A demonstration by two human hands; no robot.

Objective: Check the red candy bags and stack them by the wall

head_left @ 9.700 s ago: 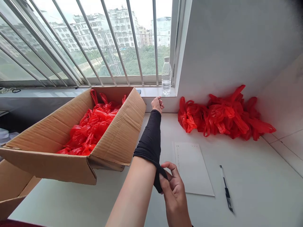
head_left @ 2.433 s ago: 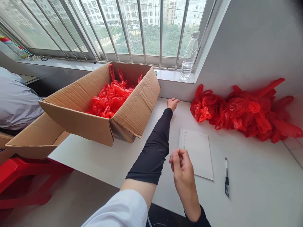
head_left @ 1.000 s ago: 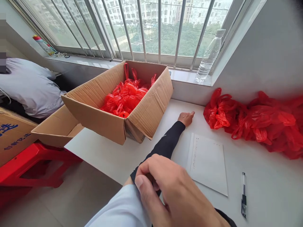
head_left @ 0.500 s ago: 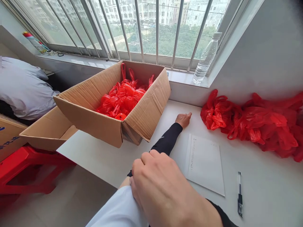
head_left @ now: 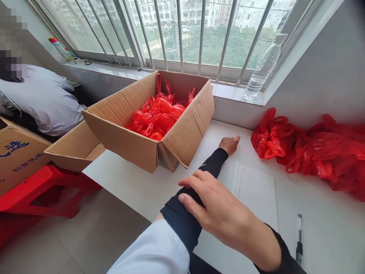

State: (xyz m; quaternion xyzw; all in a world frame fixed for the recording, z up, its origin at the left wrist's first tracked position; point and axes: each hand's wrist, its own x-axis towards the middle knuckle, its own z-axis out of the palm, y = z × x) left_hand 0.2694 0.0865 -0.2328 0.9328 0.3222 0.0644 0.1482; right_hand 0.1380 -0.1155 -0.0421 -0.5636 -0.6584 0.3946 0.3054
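Observation:
My left arm reaches across the white table, a black arm sleeve covering it from near the elbow to the wrist. My left hand rests on the tabletop with fingers curled in, apparently around nothing. Over the left forearm lies my right hand, thumb and fingers apart, touching the black sleeve without a closed grip. The fingertips on the forearm's far side are partly hidden. A white paper sheet with small print lies beside the left forearm, partly covered by my right hand and wrist.
A cardboard box of tied red plastic bags stands at the table's left. More red bags lie along the wall. A pen is at right, a water bottle on the sill. Another person bends over at left, near a red stool.
My right hand has loosened from a closed grip near the left elbow and shifted up along the forearm, uncovering more black sleeve. My view has turned slightly left. My left hand stays put.

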